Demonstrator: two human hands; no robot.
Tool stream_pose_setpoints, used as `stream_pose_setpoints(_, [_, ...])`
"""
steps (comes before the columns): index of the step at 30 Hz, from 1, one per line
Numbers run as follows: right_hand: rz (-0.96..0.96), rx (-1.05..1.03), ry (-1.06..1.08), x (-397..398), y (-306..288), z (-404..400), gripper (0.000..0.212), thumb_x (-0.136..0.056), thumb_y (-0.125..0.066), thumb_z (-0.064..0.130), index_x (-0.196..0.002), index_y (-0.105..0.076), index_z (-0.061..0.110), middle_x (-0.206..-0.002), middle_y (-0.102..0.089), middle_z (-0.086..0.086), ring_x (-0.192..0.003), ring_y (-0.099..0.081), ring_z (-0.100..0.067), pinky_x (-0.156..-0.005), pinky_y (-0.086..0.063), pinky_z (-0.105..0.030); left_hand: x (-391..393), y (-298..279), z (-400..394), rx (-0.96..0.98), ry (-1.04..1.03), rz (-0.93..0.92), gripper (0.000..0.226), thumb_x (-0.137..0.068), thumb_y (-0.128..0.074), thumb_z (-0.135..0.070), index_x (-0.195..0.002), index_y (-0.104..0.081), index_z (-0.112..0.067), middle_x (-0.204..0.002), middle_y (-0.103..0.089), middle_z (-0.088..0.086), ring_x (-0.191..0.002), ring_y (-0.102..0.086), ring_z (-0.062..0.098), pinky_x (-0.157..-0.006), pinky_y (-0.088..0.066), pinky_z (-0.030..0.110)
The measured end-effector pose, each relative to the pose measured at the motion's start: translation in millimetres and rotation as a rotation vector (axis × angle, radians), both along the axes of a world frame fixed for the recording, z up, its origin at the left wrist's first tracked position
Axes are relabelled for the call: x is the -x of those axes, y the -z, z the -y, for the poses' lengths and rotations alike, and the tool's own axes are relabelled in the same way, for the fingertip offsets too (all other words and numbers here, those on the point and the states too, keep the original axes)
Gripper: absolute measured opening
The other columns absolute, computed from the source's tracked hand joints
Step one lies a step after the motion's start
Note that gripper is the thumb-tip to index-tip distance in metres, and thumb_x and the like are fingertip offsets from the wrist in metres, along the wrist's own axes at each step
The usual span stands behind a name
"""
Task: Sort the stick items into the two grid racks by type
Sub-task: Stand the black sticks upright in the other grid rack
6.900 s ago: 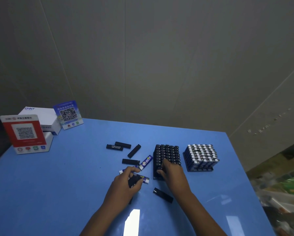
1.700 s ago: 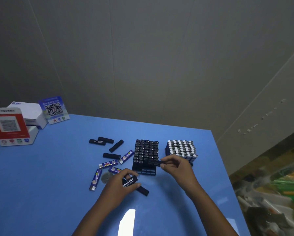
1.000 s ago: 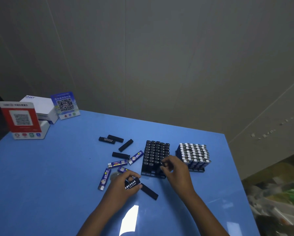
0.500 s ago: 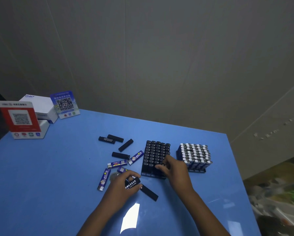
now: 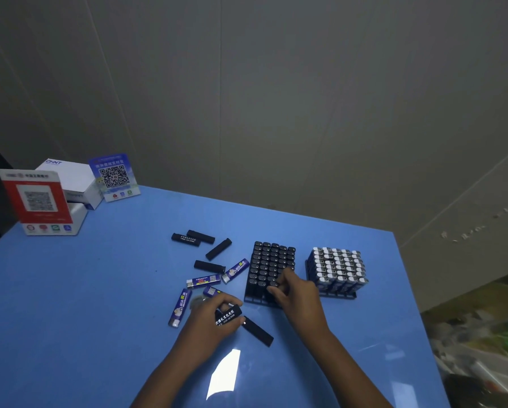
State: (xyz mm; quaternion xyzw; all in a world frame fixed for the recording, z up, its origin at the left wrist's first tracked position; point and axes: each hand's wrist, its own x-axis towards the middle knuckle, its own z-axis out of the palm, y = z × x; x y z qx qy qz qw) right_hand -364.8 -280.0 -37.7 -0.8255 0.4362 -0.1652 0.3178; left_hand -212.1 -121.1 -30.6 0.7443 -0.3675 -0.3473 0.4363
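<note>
Head view: a person is working at a blue worktop [image 5: 105, 290], sorting stick items into two grid racks. The left hand [image 5: 210, 318], at roughly 6 o'clock from the scattered pile, is grasping a black stick with white lettering [image 5: 227, 315], fingers and thumb curled round it. Another black stick [image 5: 257, 331] is lying flat just beside that hand, at its 4 o'clock. The right hand [image 5: 295, 293] is reaching over the near right corner of the black-filled rack [image 5: 269, 267], its fingertips [image 5: 273, 285] touching the sticks standing there; whether that grip is pinching one stick or only pressing on the tops is hard to tell. The second rack [image 5: 336, 269], packed with white-capped blue sticks, is standing just beside the first, at its 3 o'clock. Four loose black sticks [image 5: 208, 265] are lying at 9 to 10 o'clock from the black-filled rack, and blue sticks [image 5: 235, 269] are lying flat between them and the left hand. At the worktop's far left, a red QR sign [image 5: 37, 198], a blue QR sign [image 5: 114, 176] and white boxes [image 5: 73, 179] are standing together.
</note>
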Motion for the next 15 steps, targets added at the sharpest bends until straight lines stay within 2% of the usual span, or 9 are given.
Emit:
stream_pose_setpoints(6, [-0.012,0.019,-0.037,1.9,4.2,-1.7,0.023,-0.093,-0.07,0.022,-0.083,-0.05,0.013,-0.064,-0.055,0.002,-0.054,-0.046,-0.005,-0.052,-0.035,-0.018,0.1,1.9,-1.0,0.006,0.003,0.022,0.027,-0.076,-0.083,-0.018,-0.094,-0.07,-0.034,-0.087,-0.058,0.001,-0.081,-0.062,0.005,-0.075,-0.055,0.02])
stream_pose_setpoints(8, [-0.058,0.068,-0.066,3.0,3.5,-0.1,0.022,-0.095,-0.066,0.022,-0.083,-0.049,0.014,-0.066,-0.057,0.002,-0.056,-0.048,-0.006,-0.054,-0.041,-0.026,-0.3,2.5,-1.5,0.008,-0.003,0.027,0.028,-0.075,-0.084,-0.019,-0.093,-0.07,-0.036,-0.089,-0.058,0.002,-0.082,-0.061,0.006,-0.077,-0.054,0.018])
stream_pose_setpoints(11, [-0.154,0.188,-0.119,4.4,4.3,-0.3,0.019,-0.097,-0.061,0.022,-0.085,-0.053,0.011,-0.072,-0.064,-0.005,-0.065,-0.058,-0.019,-0.058,-0.047,-0.036,-1.1,3.9,-1.7,-0.003,0.002,0.029,0.029,-0.075,-0.084,-0.021,-0.093,-0.07,-0.038,-0.091,-0.058,0.004,-0.083,-0.061,0.006,-0.076,-0.052,0.015])
stream_pose_setpoints(15, [-0.191,0.289,-0.121,2.4,8.5,-1.5,0.019,-0.095,-0.064,0.021,-0.079,-0.059,0.012,-0.069,-0.064,-0.004,-0.063,-0.06,-0.019,-0.055,-0.046,-0.035,-0.5,0.5,-1.9,-0.003,0.01,0.014,0.028,-0.076,-0.083,-0.02,-0.095,-0.07,-0.035,-0.091,-0.057,0.003,-0.082,-0.062,0.01,-0.079,-0.055,0.023])
